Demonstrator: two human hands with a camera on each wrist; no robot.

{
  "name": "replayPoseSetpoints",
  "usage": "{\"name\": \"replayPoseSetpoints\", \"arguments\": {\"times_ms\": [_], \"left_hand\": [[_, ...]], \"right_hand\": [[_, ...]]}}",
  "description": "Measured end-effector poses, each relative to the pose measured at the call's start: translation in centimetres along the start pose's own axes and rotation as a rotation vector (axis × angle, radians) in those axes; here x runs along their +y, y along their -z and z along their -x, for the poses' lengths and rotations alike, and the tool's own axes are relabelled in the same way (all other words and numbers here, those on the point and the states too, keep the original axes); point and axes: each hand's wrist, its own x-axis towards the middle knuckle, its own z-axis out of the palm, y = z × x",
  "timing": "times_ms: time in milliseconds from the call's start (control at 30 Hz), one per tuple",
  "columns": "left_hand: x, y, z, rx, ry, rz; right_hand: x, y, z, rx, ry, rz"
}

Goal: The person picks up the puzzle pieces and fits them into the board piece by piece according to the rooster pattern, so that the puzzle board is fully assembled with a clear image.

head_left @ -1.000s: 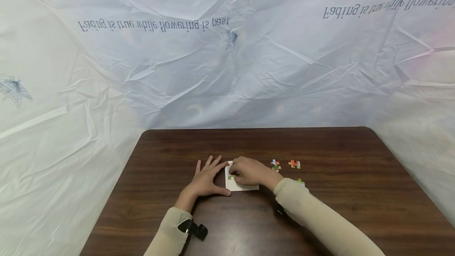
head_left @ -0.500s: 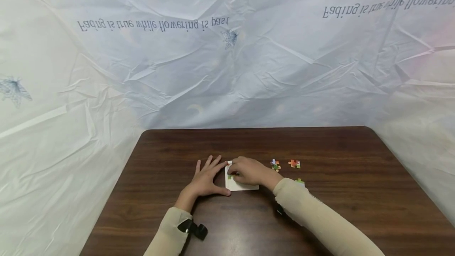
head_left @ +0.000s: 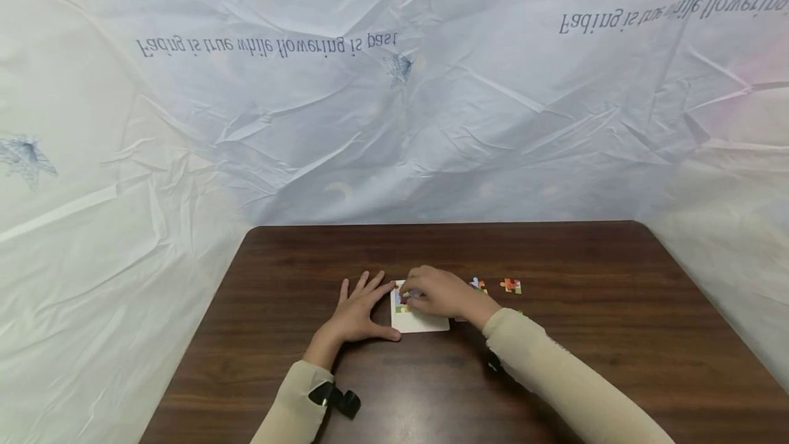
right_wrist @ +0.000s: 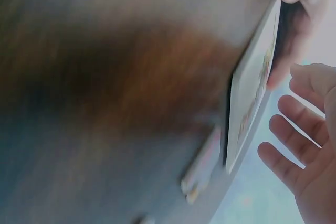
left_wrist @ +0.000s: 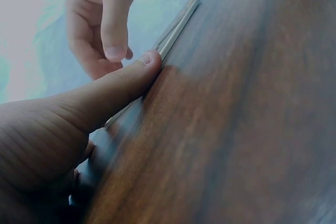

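Observation:
A white puzzle board (head_left: 419,324) lies flat on the table, with several colourful pieces (head_left: 402,301) set together in its left part. My left hand (head_left: 354,314) rests at the board's left side, fingers spread. Its thumb (left_wrist: 149,61) touches the board's near edge in the left wrist view. Over the board is my right hand (head_left: 440,293), hiding much of its upper right. The right wrist view shows the right fingers (right_wrist: 296,127) loosely bent and apart from the thumb, just above the board (right_wrist: 252,87), with nothing between them.
Right of the board lie a red-orange puzzle piece (head_left: 511,286) and a blue, red and green one (head_left: 477,284). The right arm partly hides more pieces near the sleeve (head_left: 524,344). A pale printed sheet (head_left: 394,122) hangs behind the dark wooden table (head_left: 296,252).
My right hand has shifted slightly right and its fingers have come off the board's left part, showing a dark, colourful puzzle piece there. The left hand has stayed in place.

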Motion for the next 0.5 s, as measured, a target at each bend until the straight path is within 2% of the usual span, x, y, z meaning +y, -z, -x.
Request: {"name": "replayPoseSetpoints", "arguments": {"times_ms": [500], "left_hand": [[0.0,-0.1,-0.1,0.013,0.0,-0.011]], "right_hand": [[4.3,3.6,4.3,0.033,-0.126,0.049]]}}
